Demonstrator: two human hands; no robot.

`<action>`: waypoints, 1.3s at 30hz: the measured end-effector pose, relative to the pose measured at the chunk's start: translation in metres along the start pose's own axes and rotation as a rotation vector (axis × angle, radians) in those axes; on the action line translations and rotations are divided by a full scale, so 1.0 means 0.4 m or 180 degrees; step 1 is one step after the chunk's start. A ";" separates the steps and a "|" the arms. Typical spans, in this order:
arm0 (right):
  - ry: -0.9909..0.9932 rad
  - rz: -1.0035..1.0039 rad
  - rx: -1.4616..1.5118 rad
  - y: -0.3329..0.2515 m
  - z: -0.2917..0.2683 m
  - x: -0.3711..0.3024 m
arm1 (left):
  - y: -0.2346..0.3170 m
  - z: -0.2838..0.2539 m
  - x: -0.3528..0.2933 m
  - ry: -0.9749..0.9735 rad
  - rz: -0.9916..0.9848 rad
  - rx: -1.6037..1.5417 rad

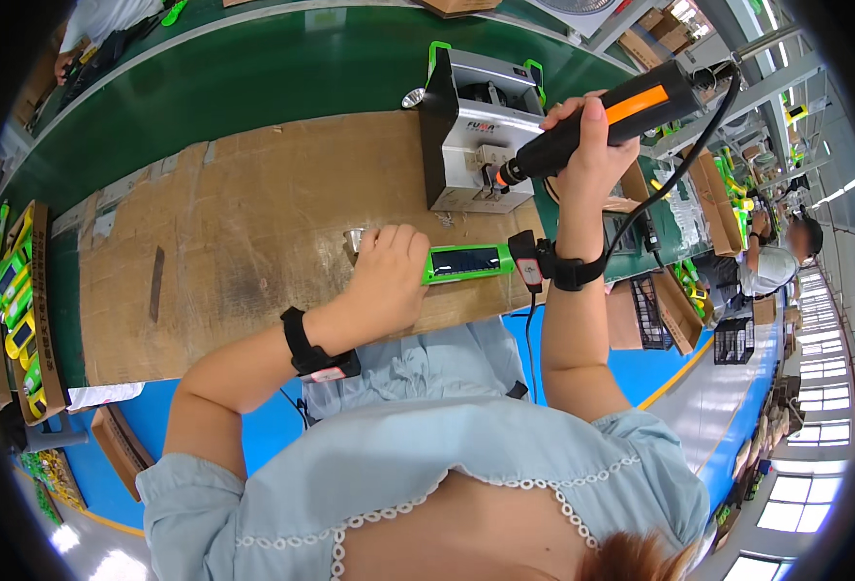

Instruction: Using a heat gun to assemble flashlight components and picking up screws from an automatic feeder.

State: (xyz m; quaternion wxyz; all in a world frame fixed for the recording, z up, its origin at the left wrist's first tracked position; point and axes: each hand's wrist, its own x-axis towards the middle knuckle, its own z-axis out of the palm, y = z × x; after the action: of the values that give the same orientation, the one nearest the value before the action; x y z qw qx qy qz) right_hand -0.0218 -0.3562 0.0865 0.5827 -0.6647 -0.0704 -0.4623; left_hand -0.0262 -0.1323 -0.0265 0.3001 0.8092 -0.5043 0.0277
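Observation:
My right hand (594, 155) is wrapped round a black electric screwdriver (631, 108) with an orange stripe. The screwdriver slants down to the left, and its tip is at the small metal outlet on the front of a silver-and-black screw feeder (481, 136). Whether a screw sits on the tip is too small to tell. Below, my left hand (389, 274) is closed on a bright green lamp-like device (468, 261) with a dark rectangular panel. It lies near the bench's front edge, its left end hidden under my fingers. A shiny metallic cone-shaped end (353, 240) shows beside that hand.
A worn cardboard sheet (244, 213) covers part of the green bench (350, 63). Several small screws (445, 219) lie below the feeder. A black cable (684, 169) hangs from the screwdriver. Boxes of green and yellow devices (21, 320) stand at far left. Other people (771, 257) work at right and upper left.

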 end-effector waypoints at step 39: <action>-0.0795 0.0765 0.1321 -0.090 0.078 -0.269 | -0.016 0.009 -0.004 0.0037 0.0075 0.0676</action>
State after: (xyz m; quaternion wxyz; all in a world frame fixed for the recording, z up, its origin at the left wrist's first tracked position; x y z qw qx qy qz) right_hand -0.0885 -0.2708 0.0403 0.7439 -0.5866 -0.1555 -0.2799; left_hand -0.0227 -0.1308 -0.0328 0.2153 0.8303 -0.5062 0.0892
